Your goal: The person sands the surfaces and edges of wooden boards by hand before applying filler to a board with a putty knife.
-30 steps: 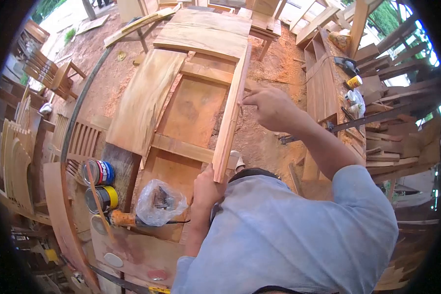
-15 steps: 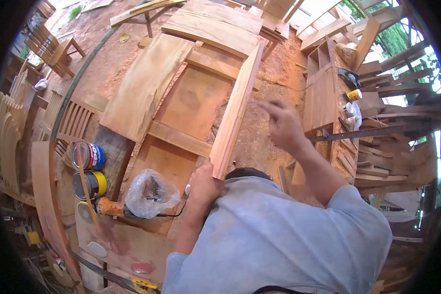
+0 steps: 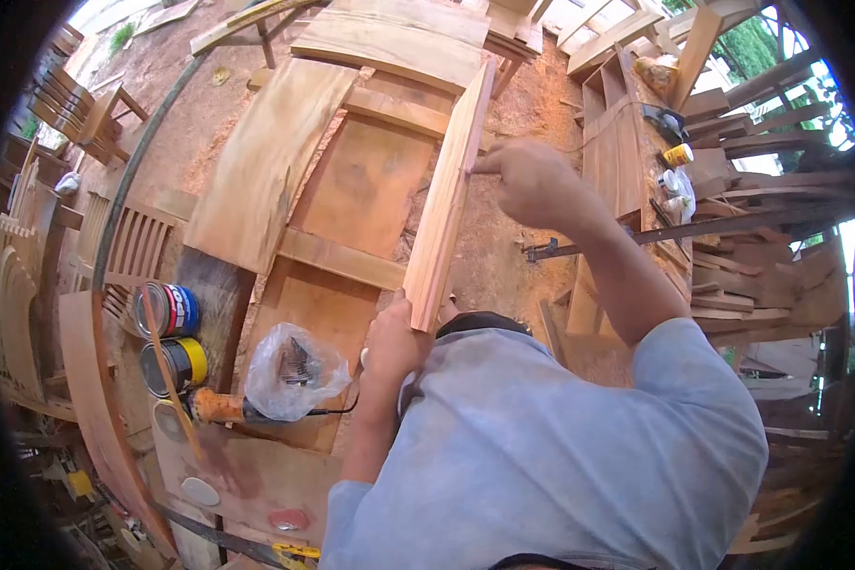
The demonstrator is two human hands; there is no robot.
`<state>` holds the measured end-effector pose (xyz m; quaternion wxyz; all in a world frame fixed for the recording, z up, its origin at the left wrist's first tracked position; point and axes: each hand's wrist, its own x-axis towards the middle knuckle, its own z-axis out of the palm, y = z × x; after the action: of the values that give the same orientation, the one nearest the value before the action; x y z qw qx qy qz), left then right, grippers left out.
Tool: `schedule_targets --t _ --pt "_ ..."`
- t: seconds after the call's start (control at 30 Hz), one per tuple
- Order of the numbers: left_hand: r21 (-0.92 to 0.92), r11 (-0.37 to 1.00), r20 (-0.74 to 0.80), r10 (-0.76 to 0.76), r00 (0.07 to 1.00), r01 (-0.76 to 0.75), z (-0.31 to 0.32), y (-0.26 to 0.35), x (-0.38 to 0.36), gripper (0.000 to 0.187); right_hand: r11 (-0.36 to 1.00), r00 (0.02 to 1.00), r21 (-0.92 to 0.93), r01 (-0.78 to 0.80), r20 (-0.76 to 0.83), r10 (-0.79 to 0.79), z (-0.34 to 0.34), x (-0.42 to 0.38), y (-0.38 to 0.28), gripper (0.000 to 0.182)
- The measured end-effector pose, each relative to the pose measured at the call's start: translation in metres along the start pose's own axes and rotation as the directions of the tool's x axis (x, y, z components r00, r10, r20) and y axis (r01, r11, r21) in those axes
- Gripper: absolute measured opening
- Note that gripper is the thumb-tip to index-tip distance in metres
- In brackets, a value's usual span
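Note:
My left hand (image 3: 390, 340) is wrapped round the near end of a long, pale wooden board (image 3: 446, 199), which slants away from me. My right hand (image 3: 527, 182) is at the board's right edge, about halfway along, with the index finger stretched toward it and its tip at or very near the wood. The other right-hand fingers are curled, and no held object shows. Under and left of the board lies a wooden frame (image 3: 342, 258) with flat panels. A wide plank (image 3: 266, 161) rests on the frame's left side.
Two cans (image 3: 173, 366) stand at the left beside an orange power tool (image 3: 217, 407) and a plastic bag (image 3: 294, 372) of small metal pieces. A metal bar clamp (image 3: 655, 235) juts in from the right. Small containers (image 3: 676, 155) sit on a wooden piece.
My right hand has moved up and left, bringing its index finger to the board's edge. The view has shifted slightly. My left hand still grips the board's near end.

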<state>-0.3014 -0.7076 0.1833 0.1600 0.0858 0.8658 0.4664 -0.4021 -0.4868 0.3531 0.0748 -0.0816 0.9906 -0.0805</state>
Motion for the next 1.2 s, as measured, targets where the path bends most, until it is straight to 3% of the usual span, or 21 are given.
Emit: schedule_targets --t 0.17,0.23,0.27,0.33,0.47,0.53,0.6,0.77,0.83,0.97,1.03,1.2 --pt "-0.012 0.997 0.058 0.073 0.996 -0.073 -0.008 0.006 0.001 0.026 0.992 0.993 0.087 0.088 -0.088 -0.080 0.016 -0.031 -0.005 0.042" --pt "0.009 0.993 0.074 0.113 0.991 -0.114 -0.009 0.000 0.002 0.026 0.940 0.914 0.335 0.063 -0.398 0.081 0.032 -0.026 0.001 0.040" --pt "0.008 0.993 0.077 0.113 0.991 -0.114 -0.008 -0.001 0.003 0.027 0.936 0.909 0.348 0.052 -0.405 0.100 0.045 -0.023 0.001 0.040" --pt "0.021 0.992 0.101 0.120 0.988 -0.123 -0.008 -0.003 0.001 0.028 0.865 0.779 0.480 0.144 -0.594 0.200 0.072 -0.019 -0.005 0.039" --pt "0.029 0.988 0.079 0.147 0.986 -0.150 -0.008 -0.004 0.004 0.029 0.949 0.754 0.291 0.125 -0.650 0.100 0.101 -0.049 -0.022 0.043" --pt "0.053 0.986 0.080 0.152 0.985 -0.157 -0.007 -0.006 0.005 0.029 0.967 0.826 0.241 0.082 -0.559 0.070 0.096 -0.067 -0.022 0.043" --pt "0.048 0.996 0.099 0.063 0.993 -0.068 -0.004 -0.008 0.008 0.029 0.970 0.838 0.241 0.032 -0.536 0.105 0.076 -0.061 -0.015 0.044" --pt "0.100 0.992 0.111 0.067 0.992 -0.078 -0.006 -0.008 0.009 0.033 0.974 0.906 0.177 -0.138 -0.374 0.197 0.025 -0.002 0.001 0.047" --pt "0.096 0.994 0.112 0.048 0.993 -0.059 -0.007 -0.008 0.010 0.034 0.947 0.949 0.149 -0.286 -0.096 0.301 0.006 0.007 -0.010 0.048" --pt "0.066 0.997 0.113 0.042 0.993 -0.050 -0.001 -0.019 0.011 0.037 0.981 0.981 0.069 -0.182 -0.051 0.186 0.011 -0.003 -0.015 0.048" --pt "0.073 0.996 0.112 0.038 0.993 -0.046 0.000 -0.019 0.011 0.038 0.999 0.998 0.045 -0.008 -0.069 0.011 0.014 -0.024 -0.023 0.049" --pt "0.046 0.998 0.093 0.033 0.995 -0.038 -0.001 -0.013 0.009 0.037 0.990 0.993 0.121 0.078 -0.100 -0.066 0.035 -0.052 -0.021 0.048"
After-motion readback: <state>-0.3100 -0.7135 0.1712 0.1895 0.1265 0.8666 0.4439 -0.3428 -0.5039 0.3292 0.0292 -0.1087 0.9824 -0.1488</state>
